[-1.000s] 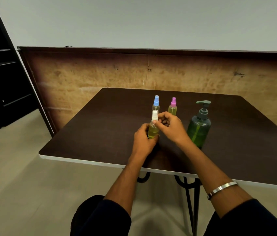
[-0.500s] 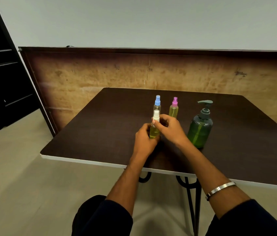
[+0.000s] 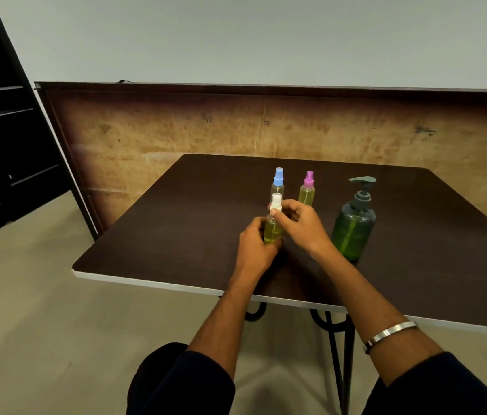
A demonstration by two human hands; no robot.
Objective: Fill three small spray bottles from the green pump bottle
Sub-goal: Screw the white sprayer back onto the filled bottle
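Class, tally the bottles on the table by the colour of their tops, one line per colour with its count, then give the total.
Blue top: 1, the blue-capped spray bottle
Pink top: 1, the pink-capped spray bottle
White top: 1, the white-capped spray bottle, held by the left hand with the right hand at its cap
Dark green top: 1, the green pump bottle
Total: 4 bottles

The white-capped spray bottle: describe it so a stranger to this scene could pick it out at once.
On the dark brown table, find the tall green pump bottle; three small spray bottles of yellowish liquid stand to its left. The white-capped spray bottle is the nearest one, gripped by the left hand, its cap pinched by the right hand. The two behind, blue-capped and pink-capped, stand untouched.
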